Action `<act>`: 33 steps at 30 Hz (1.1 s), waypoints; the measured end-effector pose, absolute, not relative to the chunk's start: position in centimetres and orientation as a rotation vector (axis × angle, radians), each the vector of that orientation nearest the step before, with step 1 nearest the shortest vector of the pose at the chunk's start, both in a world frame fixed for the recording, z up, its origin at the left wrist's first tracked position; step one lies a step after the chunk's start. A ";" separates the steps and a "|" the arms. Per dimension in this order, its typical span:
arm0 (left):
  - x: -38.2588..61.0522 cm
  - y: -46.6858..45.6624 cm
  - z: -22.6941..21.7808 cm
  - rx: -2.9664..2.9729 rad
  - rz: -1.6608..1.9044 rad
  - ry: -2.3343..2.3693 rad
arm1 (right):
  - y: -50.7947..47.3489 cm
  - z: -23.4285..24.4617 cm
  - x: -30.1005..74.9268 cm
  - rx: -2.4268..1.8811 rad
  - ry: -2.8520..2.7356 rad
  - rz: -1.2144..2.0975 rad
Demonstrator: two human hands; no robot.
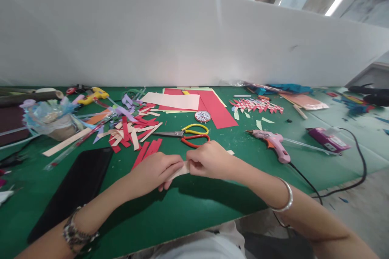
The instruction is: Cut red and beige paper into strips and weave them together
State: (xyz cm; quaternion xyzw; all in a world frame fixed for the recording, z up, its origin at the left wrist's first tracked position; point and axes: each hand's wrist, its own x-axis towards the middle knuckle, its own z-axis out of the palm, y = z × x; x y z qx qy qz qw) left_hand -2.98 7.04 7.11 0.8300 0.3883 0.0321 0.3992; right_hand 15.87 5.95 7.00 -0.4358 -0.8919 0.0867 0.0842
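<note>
Both hands are meeting at the near middle of the green table [188,206], sharing one beige paper strip [181,170]. Left hand [154,174] is clamping the strip's left end, fingers curled together around it. Right hand [209,160] is pinching the other end, fingertips closed tight on the paper. The strip is being held low over the table, just in front of the scissors [188,133].

Containers:
- A small round tub [202,116] is sitting beside the red sheet [217,109], holding tiny black-and-white bits, too small to tell what.
- A bowl [57,129] at far left is holding crumpled clear and blue wrap.
- A purple box [328,139] is lying at right, contents unclear.

A pink glue gun [272,142] is lying right of the hands. A cut strip pile [133,127] is lying left of the scissors.
</note>
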 end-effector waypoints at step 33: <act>-4.0 5.5 4.1 3.214 0.367 0.926 | 5.0 5.5 18.6 -1.060 -2.470 0.929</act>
